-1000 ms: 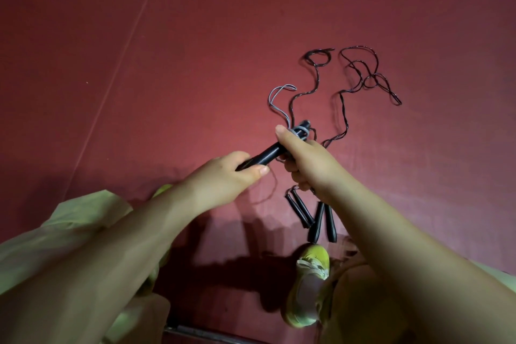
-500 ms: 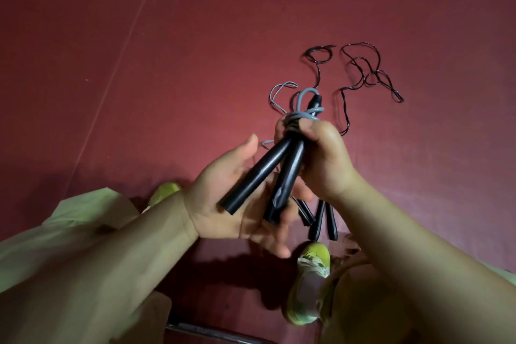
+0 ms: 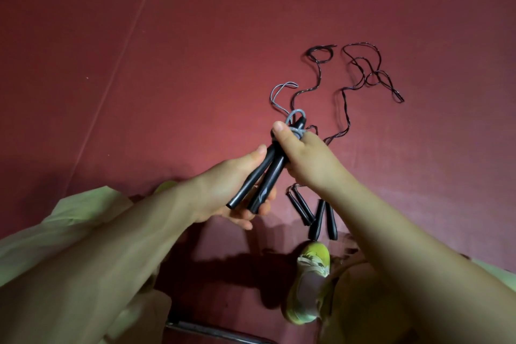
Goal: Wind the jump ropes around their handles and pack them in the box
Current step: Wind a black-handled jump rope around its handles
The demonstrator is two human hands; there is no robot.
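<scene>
Mid-frame, my right hand (image 3: 308, 159) pinches the grey rope (image 3: 296, 123) wound round two black handles (image 3: 268, 176), my left hand (image 3: 231, 193) cradling their lower ends above the red floor (image 3: 167, 64).

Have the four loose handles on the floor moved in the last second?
No. The four loose handles lie in the same spot just above the yellow shoe.

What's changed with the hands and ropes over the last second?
The held black handles were swung from lying level to fanned, butts toward the camera, grey rope wound at their top. Left hand now cradles them; right hand pinches the wrap. Floor ropes and handles unmoved.
</scene>
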